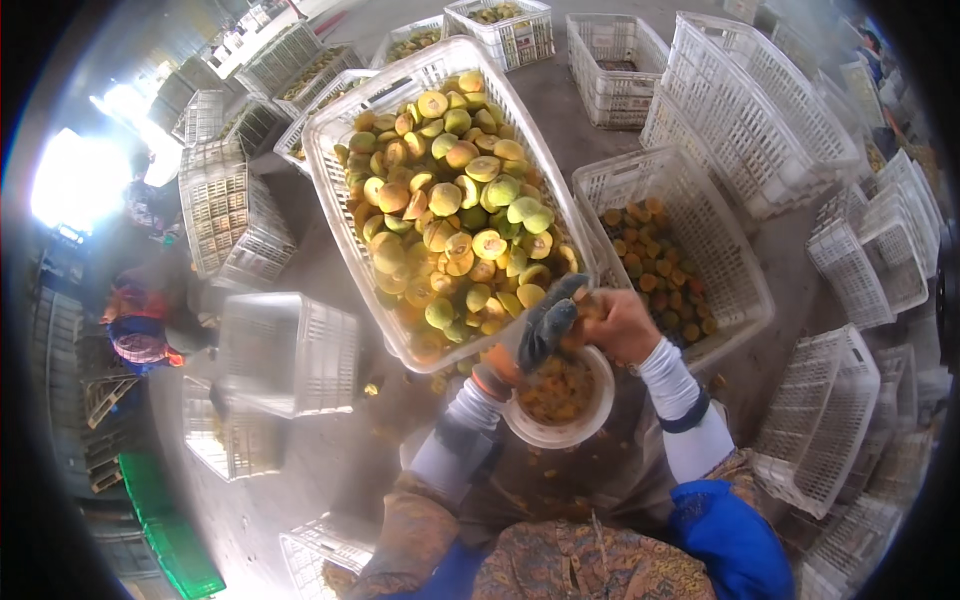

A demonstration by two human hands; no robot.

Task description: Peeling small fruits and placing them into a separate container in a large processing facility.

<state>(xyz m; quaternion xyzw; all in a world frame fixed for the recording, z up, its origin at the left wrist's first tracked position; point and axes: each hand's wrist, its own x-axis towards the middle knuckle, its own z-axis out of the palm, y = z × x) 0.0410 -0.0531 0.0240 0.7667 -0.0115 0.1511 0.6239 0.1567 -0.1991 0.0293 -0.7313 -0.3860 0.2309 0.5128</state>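
Note:
Above a round white bucket point(559, 439) of orange-yellow fruit scraps, my two hands meet. My left hand point(544, 326), in a dark grey glove, has its fingers curled around something hidden, likely a piece of fruit. My right hand point(616, 324) is bare and closed beside the gloved fingers; what it grips is blurred. Beyond them a large white plastic crate point(319, 161) is heaped with halved yellow-green fruit point(445, 199), some with the stone side showing. To the right, a second white crate point(754, 289) holds smaller orange fruit halves point(660, 262) at its bottom.
White plastic crates stand all around, some stacked, such as the stack point(750, 105) at the upper right and a crate point(289, 352) at left. Fruit bits lie on the concrete floor point(315, 465). A person point(142, 322) is at the far left, near wooden pallets point(109, 397) and a green sheet point(165, 525).

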